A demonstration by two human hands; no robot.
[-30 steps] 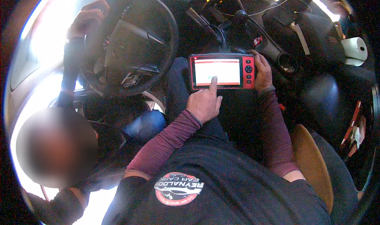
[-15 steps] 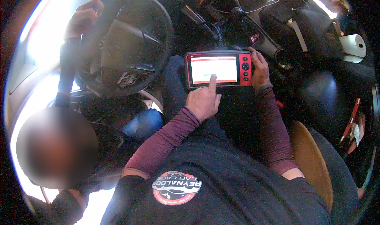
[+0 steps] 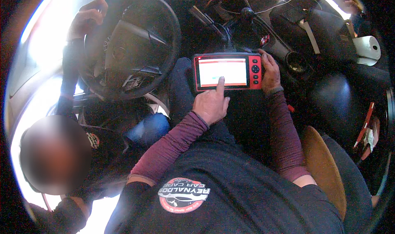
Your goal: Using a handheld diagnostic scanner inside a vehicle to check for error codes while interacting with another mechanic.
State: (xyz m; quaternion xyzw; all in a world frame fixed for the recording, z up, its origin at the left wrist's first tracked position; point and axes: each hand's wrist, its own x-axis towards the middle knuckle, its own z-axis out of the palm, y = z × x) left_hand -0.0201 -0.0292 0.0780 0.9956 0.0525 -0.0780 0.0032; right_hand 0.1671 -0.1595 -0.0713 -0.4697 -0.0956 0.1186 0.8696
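A red and black diagnostic scan tool [image 3: 255, 84] with a bright screen and a column of dark buttons faces me over my lap. My right hand [image 3: 270, 74] grips its right edge, fingers partly hidden behind the casing. With the index finger stretched out, my left hand [image 3: 210, 105] touches or hovers just over the lower middle of the screen; contact cannot be made out. That hand holds nothing; its thumb stands apart and its other fingers are curled. A dark cable [image 3: 227, 33] runs up from the tool's top edge.
A steering wheel [image 3: 177, 36] stands at the left; another person's hand [image 3: 88, 18] rests on its rim. That person leans in at the lower left. A paper towel roll [image 3: 367, 47] sits on the right beside a black bag [image 3: 329, 32]. A white cord [image 3: 284, 4] crosses the dashboard area.
The other person's head and upper body have shifted slightly, showing more of a dark shirt. My hands and the scan tool look nearly unmoved.
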